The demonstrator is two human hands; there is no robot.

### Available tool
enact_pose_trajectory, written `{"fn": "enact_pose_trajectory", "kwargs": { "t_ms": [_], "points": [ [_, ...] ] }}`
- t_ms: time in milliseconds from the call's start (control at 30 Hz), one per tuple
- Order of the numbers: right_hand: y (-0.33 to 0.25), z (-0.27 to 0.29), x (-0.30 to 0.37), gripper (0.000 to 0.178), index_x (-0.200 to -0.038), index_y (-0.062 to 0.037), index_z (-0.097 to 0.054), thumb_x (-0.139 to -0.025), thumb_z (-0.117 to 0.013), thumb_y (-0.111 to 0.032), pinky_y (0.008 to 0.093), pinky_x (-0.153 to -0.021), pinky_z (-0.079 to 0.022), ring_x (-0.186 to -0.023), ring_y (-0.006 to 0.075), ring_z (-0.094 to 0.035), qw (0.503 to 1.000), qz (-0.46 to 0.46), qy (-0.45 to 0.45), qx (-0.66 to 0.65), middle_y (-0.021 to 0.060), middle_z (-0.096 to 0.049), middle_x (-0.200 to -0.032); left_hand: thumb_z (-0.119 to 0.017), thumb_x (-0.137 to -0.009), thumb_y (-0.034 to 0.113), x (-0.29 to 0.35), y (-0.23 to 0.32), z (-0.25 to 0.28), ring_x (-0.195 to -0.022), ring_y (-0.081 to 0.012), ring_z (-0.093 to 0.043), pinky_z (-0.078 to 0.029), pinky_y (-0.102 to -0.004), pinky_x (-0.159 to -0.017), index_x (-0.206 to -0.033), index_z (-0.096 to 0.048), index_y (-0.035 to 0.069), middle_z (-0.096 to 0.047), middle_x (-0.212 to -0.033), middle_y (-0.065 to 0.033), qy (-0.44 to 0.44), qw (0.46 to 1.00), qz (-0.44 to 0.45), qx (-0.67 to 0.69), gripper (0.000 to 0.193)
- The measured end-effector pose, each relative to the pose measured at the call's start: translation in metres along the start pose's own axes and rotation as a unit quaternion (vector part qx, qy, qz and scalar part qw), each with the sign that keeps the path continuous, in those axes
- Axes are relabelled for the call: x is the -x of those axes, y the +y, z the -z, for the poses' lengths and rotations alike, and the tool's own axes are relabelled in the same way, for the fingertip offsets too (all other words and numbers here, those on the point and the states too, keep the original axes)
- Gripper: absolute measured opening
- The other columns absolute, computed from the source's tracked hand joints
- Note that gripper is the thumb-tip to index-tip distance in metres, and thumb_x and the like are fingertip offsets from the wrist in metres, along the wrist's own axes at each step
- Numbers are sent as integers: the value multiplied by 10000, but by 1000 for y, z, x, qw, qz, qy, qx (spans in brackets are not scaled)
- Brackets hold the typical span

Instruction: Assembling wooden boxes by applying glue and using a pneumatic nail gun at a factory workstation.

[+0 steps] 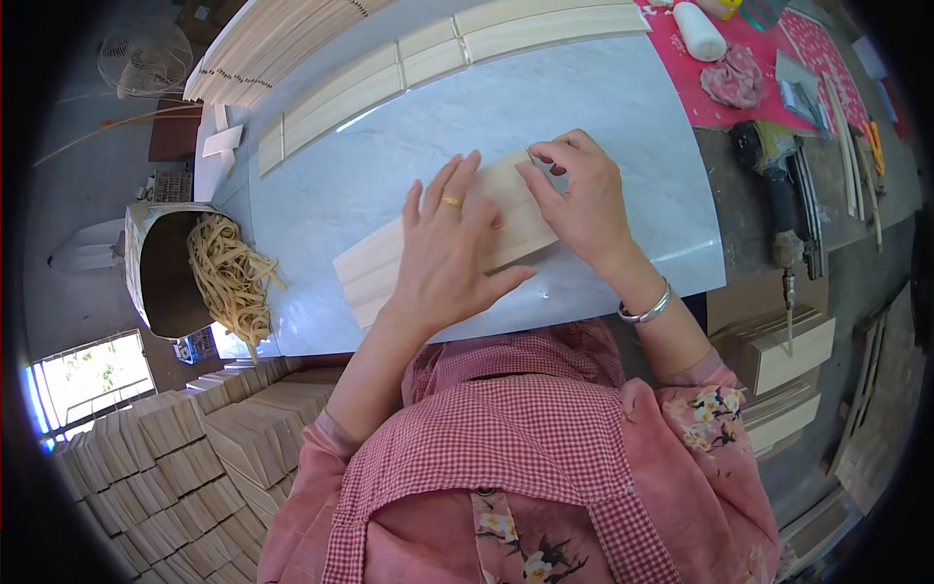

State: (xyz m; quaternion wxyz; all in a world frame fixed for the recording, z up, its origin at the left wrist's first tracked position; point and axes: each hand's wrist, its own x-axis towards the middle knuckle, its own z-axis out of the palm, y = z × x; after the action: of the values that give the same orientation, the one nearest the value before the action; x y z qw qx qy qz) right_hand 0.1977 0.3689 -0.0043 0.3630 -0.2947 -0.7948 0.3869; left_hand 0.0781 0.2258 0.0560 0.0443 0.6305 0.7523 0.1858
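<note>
A pale, flat wooden board [370, 268] lies at a slant on the light blue-grey, marbled tabletop [642, 136] in front of me. My left hand [448, 243] rests across the middle of it with fingers spread, a gold ring on one finger. At the board's far right corner, my right hand [584, 195] has its thumb and curled index finger close together on the edge. The remaining right fingers are bent, and their tips are partly hidden. Beyond both hands, a row of similar pale boards [428, 63] lies along the far side of the table.
Stacked wooden strips [282, 49] stand far left. A tipped container [146, 263] spills curly strips [229, 273] at the table's left edge. A power driver [778, 185] hangs on the right, beside a pink cloth [671, 58]. Board stacks [165, 467] fill the lower left.
</note>
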Motion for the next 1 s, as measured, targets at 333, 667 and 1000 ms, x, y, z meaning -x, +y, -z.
{"fn": "enact_pose_trajectory", "kwargs": {
  "t_ms": [333, 667, 1000],
  "points": [
    [-5, -9, -2, 46, -840, -28, -676, -827, -717, -42, 340, -683, -487, -747, 226, -559, 999, -45, 13, -24, 70, -577, -847, -882, -608, 245, -11, -12, -25, -1271, -381, -476, -351, -495, -1083, -849, -539, 98, -524, -1428, -196, 14, 995, -7, 99, 444],
    [-1, 4, 0, 136, -970, -19, -681, -837, -703, -38, 355, -737, -501, -816, 252, -586, 997, -62, -39, -4, 92, -611, -928, -852, -575, 210, -14, -10, -31, -1218, -375, -485, -364, -478, -1057, -839, -531, 107, -543, -1381, -187, 43, 992, -11, 115, 428],
    [115, 237, 38, 570, -1378, 33, -547, -906, -724, -233, 473, -918, -508, -1013, 413, -632, 869, -119, 21, 479, 251, -646, -1184, -836, -602, 248, -18, -35, -25, -1210, -363, -488, -354, -457, -1069, -833, -540, 109, -558, -1346, -164, 103, 988, 84, 75, 400]
  ]
}}
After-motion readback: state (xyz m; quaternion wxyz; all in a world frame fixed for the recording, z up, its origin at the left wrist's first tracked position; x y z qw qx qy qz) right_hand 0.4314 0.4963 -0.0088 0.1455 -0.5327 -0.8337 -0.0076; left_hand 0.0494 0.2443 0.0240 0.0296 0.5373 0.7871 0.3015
